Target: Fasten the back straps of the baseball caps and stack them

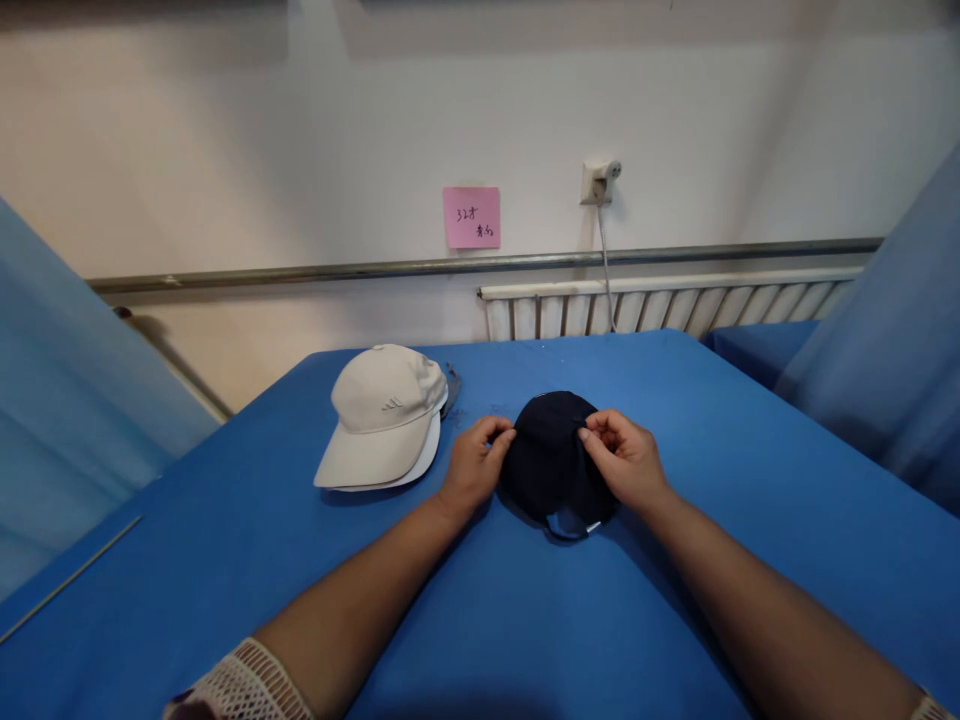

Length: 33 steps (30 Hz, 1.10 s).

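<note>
A dark navy baseball cap (555,460) rests on the blue-covered table in front of me, its back strap and opening turned toward me. My left hand (477,460) pinches the cap's left side between thumb and fingers. On the other side, my right hand (624,458) is closed on the fabric near the top right of the crown. Left of my hands sits a cream baseball cap (386,400) with a small stripe logo, stacked over another light cap (429,448) whose brim shows beneath it. Something dark grey sticks out behind that stack, mostly hidden.
The blue table (480,620) reaches back toward a radiator (660,305) and a metal rail (375,270) along the wall. A pink note (472,217) and a socket with a plugged-in cord (598,184) are above. Blue curtains (67,400) hang at both sides. A thin rod (71,578) lies at left.
</note>
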Available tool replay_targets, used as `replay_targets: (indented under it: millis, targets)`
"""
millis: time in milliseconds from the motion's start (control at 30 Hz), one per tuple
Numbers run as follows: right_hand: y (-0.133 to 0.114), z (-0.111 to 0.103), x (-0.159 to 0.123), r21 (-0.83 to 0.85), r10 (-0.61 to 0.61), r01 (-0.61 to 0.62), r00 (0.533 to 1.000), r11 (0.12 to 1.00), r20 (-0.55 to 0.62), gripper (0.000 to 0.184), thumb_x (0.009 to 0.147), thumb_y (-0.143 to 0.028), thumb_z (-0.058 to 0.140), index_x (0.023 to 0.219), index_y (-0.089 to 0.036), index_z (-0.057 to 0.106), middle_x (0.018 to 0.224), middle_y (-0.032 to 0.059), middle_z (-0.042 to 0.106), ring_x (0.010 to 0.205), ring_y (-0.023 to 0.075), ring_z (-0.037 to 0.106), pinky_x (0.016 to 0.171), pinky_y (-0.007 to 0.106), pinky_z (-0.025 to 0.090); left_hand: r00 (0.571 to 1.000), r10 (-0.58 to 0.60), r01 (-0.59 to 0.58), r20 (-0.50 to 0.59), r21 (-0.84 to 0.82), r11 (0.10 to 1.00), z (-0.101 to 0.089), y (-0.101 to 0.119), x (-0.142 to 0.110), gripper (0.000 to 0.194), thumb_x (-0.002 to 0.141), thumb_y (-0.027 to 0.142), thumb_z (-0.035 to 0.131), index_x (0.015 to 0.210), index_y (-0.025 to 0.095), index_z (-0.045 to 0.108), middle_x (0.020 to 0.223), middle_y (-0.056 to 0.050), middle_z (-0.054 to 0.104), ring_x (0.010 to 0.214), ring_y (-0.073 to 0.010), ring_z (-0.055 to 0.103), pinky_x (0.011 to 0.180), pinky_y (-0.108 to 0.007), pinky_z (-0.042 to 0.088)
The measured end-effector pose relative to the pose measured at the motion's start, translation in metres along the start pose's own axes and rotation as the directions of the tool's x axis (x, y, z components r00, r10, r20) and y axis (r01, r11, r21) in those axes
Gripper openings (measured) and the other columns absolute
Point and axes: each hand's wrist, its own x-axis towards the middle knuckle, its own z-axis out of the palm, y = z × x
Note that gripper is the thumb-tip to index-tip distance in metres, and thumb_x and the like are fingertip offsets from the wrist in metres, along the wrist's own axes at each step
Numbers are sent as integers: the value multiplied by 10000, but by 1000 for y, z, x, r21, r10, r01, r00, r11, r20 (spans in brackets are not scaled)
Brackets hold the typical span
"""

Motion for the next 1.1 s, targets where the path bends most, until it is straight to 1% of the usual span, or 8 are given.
replay_targets:
  millis: [167,300,400,533,700,900,1000,1100]
  targets:
    - [3,-1,0,-35,-10,17,982,999,187,130,829,-331,592,792,-207,589,623,-32,547,528,105,486,493,228,384,981,-170,155,-92,-156,976,-1,-4,6,212,864,356,529,862,168,627,801,-14,652,737,-150,600,695,-272,482]
    - [1,-1,0,-90,-43,64,975,994,218,172,835,-346,604,737,-207,581,605,-33,547,521,105,479,495,229,377,985,48,-46,-165,14,999,-4,10,-2,176,877,301,538,979,183,620,937,-47,654,873,-170,605,812,-320,483]
    - [-3,-1,0,-122,-97,124,973,985,210,183,852,-344,593,731,-208,577,616,-30,548,542,110,484,524,237,382,968,244,-233,-60,144,962,-4,29,-10,164,873,281,565,999,192,620,955,-54,649,907,-181,591,856,-352,472]
    - [-13,-1,-3,-171,-201,241,954,955,222,157,885,-305,554,761,-211,567,670,-19,566,614,124,514,600,254,397,948,308,-319,86,216,923,-2,44,-16,288,864,298,597,1138,210,601,1005,-68,653,968,-208,582,879,-383,469]
    - [-21,0,-7,-144,-261,300,935,943,239,148,899,-273,531,769,-209,562,686,-15,566,629,122,523,612,252,398,960,260,-275,105,170,946,-3,45,-13,180,869,279,587,1020,198,644,927,-56,651,892,-191,597,822,-355,488]
    - [-14,-11,1,-176,-176,231,943,957,283,149,820,-330,645,879,-207,585,721,-19,569,571,107,491,541,238,389,977,207,-209,45,69,975,-7,37,-7,165,890,247,553,1008,206,661,940,-47,654,904,-173,607,829,-331,492]
    - [-12,-15,5,-195,-216,311,894,930,393,112,829,-299,632,801,-207,574,740,-14,570,614,112,501,571,243,387,982,187,-188,33,58,980,-9,31,-3,185,904,256,532,1016,217,674,948,-43,656,896,-167,613,829,-325,494]
    - [-13,-16,5,-170,-228,296,914,940,334,166,886,-256,544,729,-202,541,692,-17,545,615,112,491,589,246,384,983,181,-184,43,69,981,-12,28,1,209,919,266,507,1022,223,683,933,-38,655,874,-158,617,812,-308,495]
